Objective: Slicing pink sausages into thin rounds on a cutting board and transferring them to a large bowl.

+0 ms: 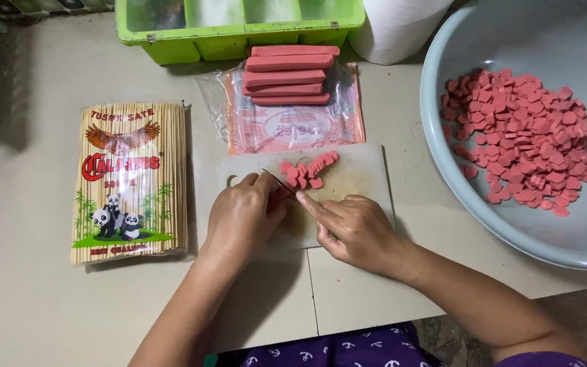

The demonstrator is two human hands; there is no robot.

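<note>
My left hand (239,217) presses down on a pink sausage (281,197) on the pale cutting board (368,170); only the sausage's end shows past my fingers. My right hand (354,228) grips a thin knife (278,181), index finger stretched along the blade, which rests across the sausage end. A small heap of cut pink slices (309,170) lies on the board just beyond the blade. Several whole sausages (290,73) are stacked on an opened plastic wrapper (293,126) behind the board.
A large pale blue basin (456,170) at the right holds many cut slices (521,139). A packet of bamboo skewers (130,180) lies at the left. A green compartment tray (239,27) and a white roll (395,30) stand at the back.
</note>
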